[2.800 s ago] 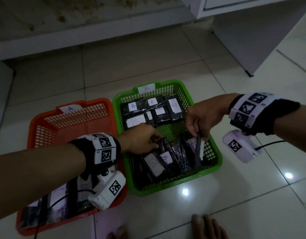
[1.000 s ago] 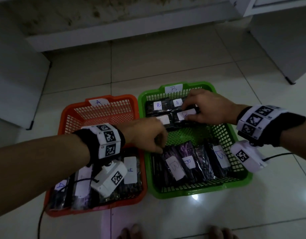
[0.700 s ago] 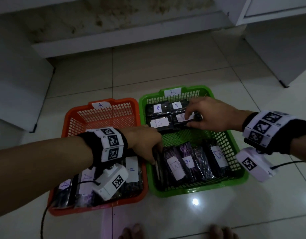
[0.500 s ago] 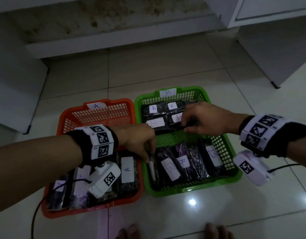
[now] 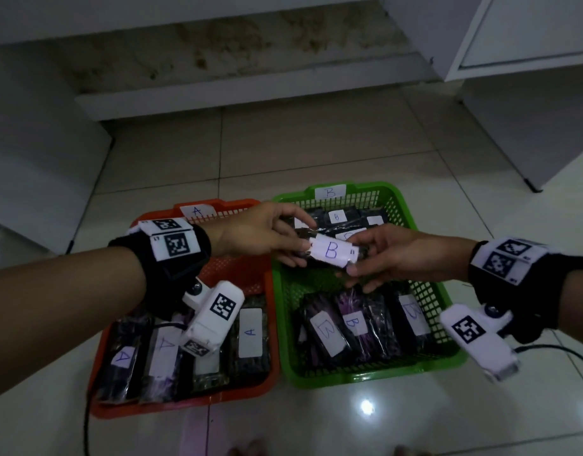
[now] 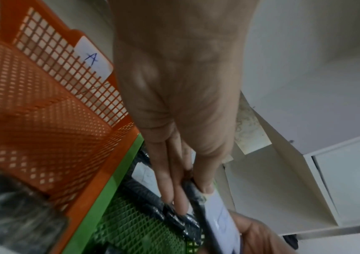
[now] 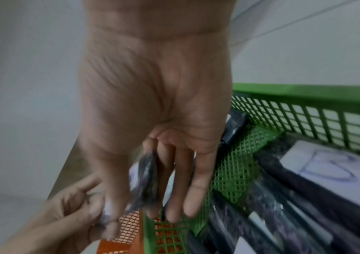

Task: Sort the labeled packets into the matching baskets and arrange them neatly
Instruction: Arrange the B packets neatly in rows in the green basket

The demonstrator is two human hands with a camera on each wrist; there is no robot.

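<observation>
A dark packet with a white B label (image 5: 331, 251) hangs above the middle of the green basket (image 5: 375, 373). My left hand (image 5: 267, 235) pinches its left end and my right hand (image 5: 388, 255) grips its right end. The left wrist view shows the packet (image 6: 196, 202) between my left fingers (image 6: 170, 187) and thumb. In the blurred right wrist view the packet (image 7: 146, 178) sits between thumb and fingers (image 7: 187, 185). More B packets (image 5: 359, 324) lie in the green basket's near and far rows. The orange basket (image 5: 185, 408) holds several A packets (image 5: 250, 330).
Both baskets sit side by side on a glossy tiled floor (image 5: 316, 143). White cabinets (image 5: 530, 93) stand at the right and another white panel (image 5: 27, 159) at the left. A wall ledge (image 5: 250, 90) runs behind. Toes (image 5: 247, 447) show at the bottom edge.
My left hand lifted a B packet from the left edge of the green basket's near row up over the basket. My right hand left the far row and took its other end.
</observation>
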